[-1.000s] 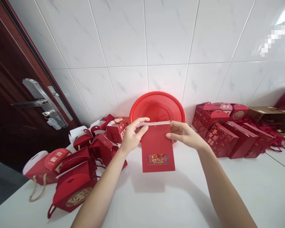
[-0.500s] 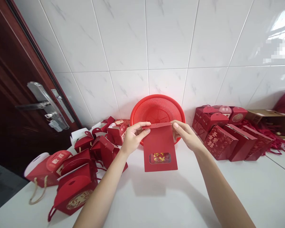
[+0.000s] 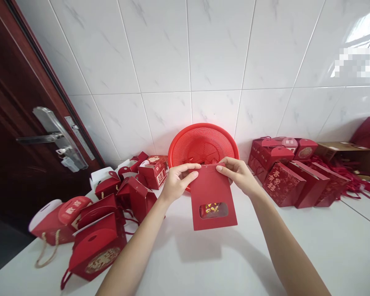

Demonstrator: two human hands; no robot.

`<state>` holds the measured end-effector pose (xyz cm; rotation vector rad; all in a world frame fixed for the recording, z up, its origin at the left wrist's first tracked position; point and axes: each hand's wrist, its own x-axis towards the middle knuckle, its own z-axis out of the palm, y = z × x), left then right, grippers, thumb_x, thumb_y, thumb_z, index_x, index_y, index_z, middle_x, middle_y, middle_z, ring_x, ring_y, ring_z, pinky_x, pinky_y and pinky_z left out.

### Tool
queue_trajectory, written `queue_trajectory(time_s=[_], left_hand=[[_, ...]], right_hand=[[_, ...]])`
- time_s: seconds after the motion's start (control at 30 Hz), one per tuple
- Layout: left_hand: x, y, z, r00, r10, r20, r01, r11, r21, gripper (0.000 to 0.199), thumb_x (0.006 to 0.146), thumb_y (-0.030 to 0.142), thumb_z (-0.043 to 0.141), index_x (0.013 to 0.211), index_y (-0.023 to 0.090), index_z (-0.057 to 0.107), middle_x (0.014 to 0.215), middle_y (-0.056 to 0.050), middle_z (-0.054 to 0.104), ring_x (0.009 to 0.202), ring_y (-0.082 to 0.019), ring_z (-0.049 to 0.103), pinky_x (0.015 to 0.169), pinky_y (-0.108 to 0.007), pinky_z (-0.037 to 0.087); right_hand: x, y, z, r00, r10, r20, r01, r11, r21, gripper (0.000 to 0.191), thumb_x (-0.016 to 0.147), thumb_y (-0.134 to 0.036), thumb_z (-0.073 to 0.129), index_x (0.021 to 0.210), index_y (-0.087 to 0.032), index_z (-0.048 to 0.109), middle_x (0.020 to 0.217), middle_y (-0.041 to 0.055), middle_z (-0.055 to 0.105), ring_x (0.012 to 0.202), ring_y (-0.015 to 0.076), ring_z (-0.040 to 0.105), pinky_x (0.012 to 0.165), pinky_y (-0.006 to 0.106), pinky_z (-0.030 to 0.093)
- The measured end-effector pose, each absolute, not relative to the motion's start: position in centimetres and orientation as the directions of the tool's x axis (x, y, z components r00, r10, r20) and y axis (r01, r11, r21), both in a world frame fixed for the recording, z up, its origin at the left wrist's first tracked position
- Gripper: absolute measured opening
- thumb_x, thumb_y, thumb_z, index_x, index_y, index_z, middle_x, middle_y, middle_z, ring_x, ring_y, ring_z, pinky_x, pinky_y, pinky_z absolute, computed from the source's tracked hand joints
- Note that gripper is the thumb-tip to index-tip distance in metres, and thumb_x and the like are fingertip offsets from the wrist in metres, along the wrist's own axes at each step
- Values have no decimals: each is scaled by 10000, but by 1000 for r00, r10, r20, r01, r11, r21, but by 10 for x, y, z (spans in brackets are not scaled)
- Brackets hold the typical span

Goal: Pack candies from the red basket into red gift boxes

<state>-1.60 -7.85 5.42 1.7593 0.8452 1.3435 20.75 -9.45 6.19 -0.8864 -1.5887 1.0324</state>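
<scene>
A red paper gift bag [image 3: 211,187] hangs above the white table between my hands. Near its bottom is a clear window with something red and gold showing behind it. My left hand [image 3: 180,181] pinches the bag's top left edge between thumb and fingers. At the top right edge, my right hand [image 3: 239,176] grips it the same way. The folded top strip has small holes. Behind the bag, a red plastic basket [image 3: 203,135] leans against the wall, with small red items partly visible low inside it.
Several red gift boxes [image 3: 101,246] crowd the table's left side. On the right stand more red boxes [image 3: 285,185], red ribbons [image 3: 357,183] and an open cardboard box [image 3: 342,148]. White tiled wall [image 3: 166,115] rises behind. A dark wooden door [image 3: 15,102] is at the left.
The bag has come slightly lower and nearer, and its top flap now lies flatter. My right hand's fingers have moved inward along the top edge. Red items inside the basket have come into view.
</scene>
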Motion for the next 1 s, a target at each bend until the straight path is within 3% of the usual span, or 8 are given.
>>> queue_trajectory(time_s=[0.1,0.23,0.33,0.47,0.6,0.7,0.77,1.0], left_hand=[[-15,-81,55,231,834,501,50,-524,850,286,778,372,716,988,182,756,1021,-80,777,897,-248,729,736,-339,612],[-13,-86,57,347,820,455,29,-494,869,494,814,376,712,1265,193,629,1085,-94,759,916,-241,733,764,-345,614],[-12,-89,58,422,787,449,21,-504,863,590,822,391,724,1351,199,547,1126,-104,745,1013,-251,719,885,-385,590],[-13,-88,58,441,763,473,15,-533,846,481,837,411,716,1252,186,623,1115,-107,742,1068,-252,701,957,-395,563],[-13,-91,60,489,748,449,43,-535,844,412,843,402,711,1190,182,673,1073,-96,754,1023,-242,706,942,-392,572],[-10,-98,64,543,735,407,106,-540,835,317,856,392,686,1079,170,725,1029,-87,766,1001,-238,706,940,-385,567],[-7,-102,66,573,725,384,139,-547,825,262,862,375,669,1004,169,747,1002,-77,771,997,-231,701,936,-367,561],[2,-116,62,642,687,340,116,-525,843,206,868,333,666,969,179,758,992,-58,765,960,-200,693,892,-311,559]], right_hand=[[209,-97,63,-257,902,346,53,370,-927,352,836,-534,691,841,-185,647,706,-10,585,593,112,499,507,238,398],[220,-110,64,-258,894,366,84,398,-914,351,834,-517,698,769,-173,672,690,-3,546,616,111,459,538,248,379],[242,-133,69,-146,920,364,189,388,-902,354,813,-529,710,762,-179,696,701,14,559,619,122,460,516,255,368],[294,-179,76,130,929,346,325,290,-900,348,757,-553,754,766,-207,716,645,20,553,523,126,442,438,273,344],[347,-230,76,512,751,416,461,168,-872,290,713,-496,798,731,-216,724,570,23,519,485,132,417,445,313,325],[379,-253,65,846,392,361,402,-25,-915,240,602,-391,807,710,-207,698,566,5,524,445,138,429,447,321,338],[397,-258,52,933,208,294,329,-159,-931,220,574,-330,747,737,-199,678,638,16,582,436,166,490,476,339,392],[438,-247,11,928,168,333,372,-353,-859,129,653,-281,629,640,-219,517,624,-2,573,416,163,509,705,379,470]])
